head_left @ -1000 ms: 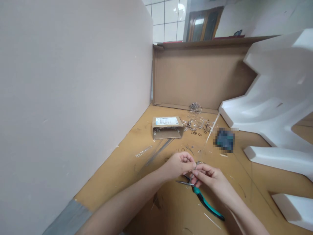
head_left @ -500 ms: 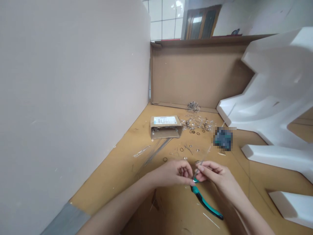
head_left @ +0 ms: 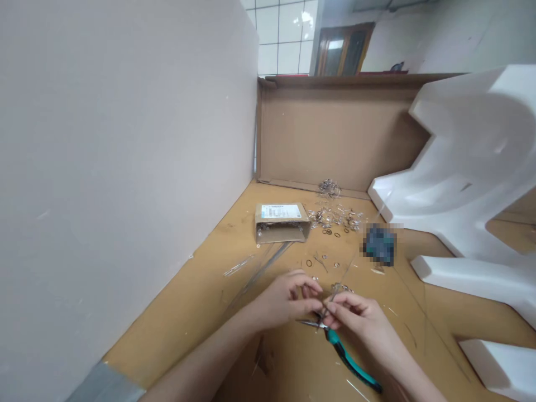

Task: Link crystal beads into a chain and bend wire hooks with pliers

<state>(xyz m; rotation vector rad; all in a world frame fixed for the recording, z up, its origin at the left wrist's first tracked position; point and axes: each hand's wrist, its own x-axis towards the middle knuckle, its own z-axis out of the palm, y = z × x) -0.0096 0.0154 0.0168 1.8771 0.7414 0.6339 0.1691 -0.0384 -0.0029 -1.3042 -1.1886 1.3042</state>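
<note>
Both hands are held together low over the brown wooden table (head_left: pixel 201 312). The left hand (head_left: pixel 288 298) & right hand (head_left: pixel 355 318) meet fingertip to fingertip, w/ a small silvery metal ring-and-wire piece (head_left: pixel 330 301) pinched between them; both grips are closed on it, though the piece is too small to make out in detail. A thin clear rod or wire (head_left: pixel 349 268) is seen running up & away from the fingers.

Just under the hands, on the table, the teal-handled pliers (head_left: pixel 349 360) are laid down, not held, jaws pointing left.

Farther back, well apart from the hands, a small open cardboard box w/ white label (head_left: pixel 281 222) is lying beside a scatter of loose silvery rings & clips (head_left: pixel 335 215); a few dark rings are strewn nearer. A blurred blue-green patch (head_left: pixel 379 244) sits to the right of them.

Progress, as judged: one piece is in work, by fingers only. Many loose parts are left at the back, so most appears undone. No finished lot can be told apart from the loose pile.

Also around: white foam packing blocks (head_left: pixel 464 167) at right, brown cardboard wall (head_left: pixel 335 134) behind, pale panel (head_left: pixel 117 156) at left.
</note>
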